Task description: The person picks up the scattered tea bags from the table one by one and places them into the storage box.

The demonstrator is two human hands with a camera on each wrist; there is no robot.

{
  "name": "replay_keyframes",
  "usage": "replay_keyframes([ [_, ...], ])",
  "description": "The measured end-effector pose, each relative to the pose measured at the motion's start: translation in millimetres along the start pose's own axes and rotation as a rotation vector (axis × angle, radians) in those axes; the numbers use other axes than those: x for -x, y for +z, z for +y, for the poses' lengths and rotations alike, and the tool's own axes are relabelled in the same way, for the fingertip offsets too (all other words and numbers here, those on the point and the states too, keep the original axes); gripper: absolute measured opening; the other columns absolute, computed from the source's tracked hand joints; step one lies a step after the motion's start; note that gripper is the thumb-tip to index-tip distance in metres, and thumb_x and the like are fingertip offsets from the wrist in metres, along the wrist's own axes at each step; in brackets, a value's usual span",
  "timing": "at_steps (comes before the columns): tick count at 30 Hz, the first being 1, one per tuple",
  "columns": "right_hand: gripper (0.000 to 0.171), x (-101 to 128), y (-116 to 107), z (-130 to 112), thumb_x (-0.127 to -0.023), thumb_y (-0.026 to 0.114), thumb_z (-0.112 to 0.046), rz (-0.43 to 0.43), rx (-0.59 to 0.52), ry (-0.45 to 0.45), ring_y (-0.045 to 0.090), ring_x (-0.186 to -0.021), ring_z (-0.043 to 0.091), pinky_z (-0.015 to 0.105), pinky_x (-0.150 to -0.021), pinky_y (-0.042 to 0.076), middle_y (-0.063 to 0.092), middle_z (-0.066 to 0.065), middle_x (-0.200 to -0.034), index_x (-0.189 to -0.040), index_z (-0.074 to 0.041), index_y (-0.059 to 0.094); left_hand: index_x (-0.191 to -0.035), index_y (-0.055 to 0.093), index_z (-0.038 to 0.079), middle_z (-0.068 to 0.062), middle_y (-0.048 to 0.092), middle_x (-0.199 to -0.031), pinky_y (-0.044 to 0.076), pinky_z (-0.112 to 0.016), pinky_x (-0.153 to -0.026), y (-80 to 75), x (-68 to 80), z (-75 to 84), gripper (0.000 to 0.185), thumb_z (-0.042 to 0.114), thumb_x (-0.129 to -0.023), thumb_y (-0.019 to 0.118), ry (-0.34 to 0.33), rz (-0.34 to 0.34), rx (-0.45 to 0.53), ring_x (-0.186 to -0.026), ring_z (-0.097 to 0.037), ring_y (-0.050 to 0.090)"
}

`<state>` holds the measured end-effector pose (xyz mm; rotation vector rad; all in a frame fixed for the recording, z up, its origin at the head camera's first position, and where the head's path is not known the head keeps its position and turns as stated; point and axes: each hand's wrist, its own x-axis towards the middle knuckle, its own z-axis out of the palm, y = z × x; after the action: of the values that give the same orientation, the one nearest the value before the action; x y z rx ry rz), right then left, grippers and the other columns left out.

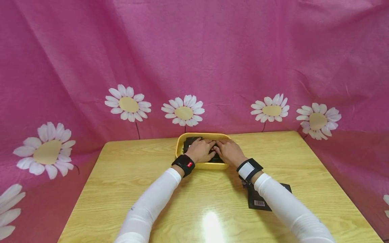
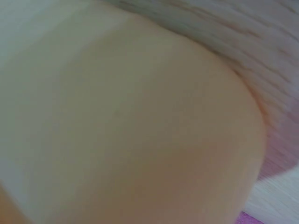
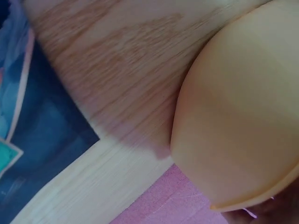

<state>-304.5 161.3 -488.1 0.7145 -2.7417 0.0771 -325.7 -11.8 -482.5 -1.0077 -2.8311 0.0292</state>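
Right now both hands are reaching into a yellow tray [image 1: 202, 165] sitting at the far-mid part of the wooden counter [image 1: 127, 175]. Left hand [image 1: 200, 150] is lying palm-down on black packets [image 1: 189, 141] inside the tray, fingers bent over them & pointing toward the centre. Right hand [image 1: 229, 151] is doing the same from the other side, fingers curling down onto the dark stuff, fingertips of both hands nearly meeting in the middle. Whether either is actually gripping a packet or just pressing on it — can't tell from the head view.

Each wrist is wearing a black strap; white sleeves are covering both forearms. Another black packet w/ barcode [image 1: 257, 199] is lying flat on the counter near the person, partly under the right forearm, well apart from the tray.

Left wrist view is showing only blurred tray wall [image 2: 140, 140] up close. Right wrist view is showing the tray's rounded outer wall [image 3: 243, 116] resting on the wood grain, w/ a dark blue printed packet edge [image 3: 37, 154] at left.

Pink daisy-print cloth [image 1: 212, 60] is hanging behind & around the counter.
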Motion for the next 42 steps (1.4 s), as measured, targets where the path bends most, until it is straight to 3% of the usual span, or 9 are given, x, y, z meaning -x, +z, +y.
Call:
replay_keyframes([
  [2, 0.046, 1.0, -1.5, 0.7, -0.103, 0.045, -0.035, -0.074, 0.004, 0.020, 0.055, -0.127, 0.035, 0.054, -0.110, 0.039, 0.063, 0.017, -0.132, -0.131, -0.002, 0.060, -0.147, 0.047, 0.021, 0.002, 0.054, -0.146, 0.031, -0.048, -0.118, -0.7, 1.8, -1.0, 0.060, 0.051, -0.096, 0.051, -0.011, -0.044, 0.018, -0.138, -0.019, 0.047],
  [6, 0.054, 4.4, -8.5, 1.9, -0.103, 0.043, -0.042, -0.138, -0.019, 0.043, 0.044, -0.139, 0.038, 0.060, -0.115, 0.028, 0.052, 0.017, -0.145, -0.141, -0.005, 0.053, -0.151, 0.040, 0.024, 0.000, 0.044, -0.154, 0.024, -0.053, -0.120, -5.1, 6.1, -2.2, 0.070, 0.059, -0.092, 0.053, -0.032, -0.087, 0.051, -0.146, -0.022, 0.036],
  [13, 0.064, 27.5, -42.4, 7.8, -0.097, 0.049, -0.053, -0.054, -0.049, 0.067, 0.031, -0.144, 0.044, 0.067, -0.114, 0.022, 0.032, 0.016, -0.159, -0.150, -0.018, 0.042, -0.158, 0.018, 0.030, -0.005, 0.018, -0.165, 0.019, -0.058, -0.120, -20.3, 24.1, 4.2, 0.088, 0.064, -0.087, 0.058, -0.012, 0.014, 0.122, -0.153, -0.031, 0.015],
  [18, 0.075, 69.4, -70.2, 13.2, -0.092, 0.055, -0.058, 0.000, -0.073, 0.061, 0.022, -0.146, 0.048, 0.071, -0.112, 0.018, 0.023, 0.016, -0.162, -0.154, -0.020, 0.035, -0.159, 0.002, 0.027, -0.005, -0.008, -0.167, 0.010, -0.054, -0.123, -33.5, 47.2, 30.3, 0.101, 0.062, -0.085, 0.061, 0.057, 0.062, 0.197, -0.154, -0.033, -0.005],
  [22, 0.083, 108.9, -84.3, 17.1, -0.088, 0.062, -0.058, 0.000, -0.071, 0.074, 0.020, -0.147, 0.048, 0.072, -0.111, 0.019, 0.020, 0.014, -0.164, -0.155, -0.021, 0.032, -0.158, -0.009, 0.022, -0.008, -0.017, -0.165, 0.007, -0.050, -0.124, -38.9, 62.2, 64.9, 0.107, 0.066, -0.086, 0.057, 0.136, 0.079, 0.203, -0.153, -0.036, -0.006],
  [27, 0.091, 148.5, -87.9, 19.7, -0.082, 0.071, -0.057, -0.002, -0.073, 0.076, 0.026, -0.143, 0.051, 0.072, -0.104, 0.032, 0.024, 0.018, -0.162, -0.154, -0.017, 0.033, -0.159, -0.004, 0.019, -0.013, -0.007, -0.166, 0.010, -0.047, -0.125, -38.2, 71.3, 109.4, 0.108, 0.069, -0.085, 0.057, 0.232, 0.057, 0.171, -0.153, -0.037, -0.003],
  [31, 0.091, 170.8, -85.5, 22.2, -0.080, 0.072, -0.057, -0.044, -0.074, 0.065, 0.036, -0.137, 0.052, 0.068, -0.097, 0.042, 0.030, 0.022, -0.158, -0.151, -0.011, 0.039, -0.159, 0.002, 0.018, -0.014, 0.002, -0.166, 0.013, -0.047, -0.124, -30.7, 70.3, 137.1, 0.107, 0.074, -0.084, 0.054, 0.283, -0.061, 0.135, -0.153, -0.037, 0.003],
  [35, 0.091, 190.2, -80.8, 25.3, -0.079, 0.075, -0.054, -0.160, -0.122, 0.077, 0.040, -0.136, 0.049, 0.066, -0.094, 0.045, 0.034, 0.022, -0.156, -0.150, -0.009, 0.041, -0.159, 0.006, 0.019, -0.010, 0.007, -0.167, 0.018, -0.046, -0.123, -22.2, 64.1, 157.5, 0.107, 0.078, -0.081, 0.051, 0.306, -0.183, 0.092, -0.154, -0.033, 0.010],
  [42, 0.091, 212.9, -69.7, 29.3, -0.072, 0.085, -0.043, -0.294, -0.217, 0.123, 0.055, -0.124, 0.043, 0.058, -0.095, 0.048, 0.051, 0.024, -0.142, -0.143, 0.000, 0.048, -0.159, 0.016, 0.026, 0.004, 0.018, -0.165, 0.020, -0.044, -0.123, -12.9, 54.3, 180.0, 0.099, 0.075, -0.082, 0.055, 0.344, -0.292, 0.046, -0.152, -0.020, 0.022],
])
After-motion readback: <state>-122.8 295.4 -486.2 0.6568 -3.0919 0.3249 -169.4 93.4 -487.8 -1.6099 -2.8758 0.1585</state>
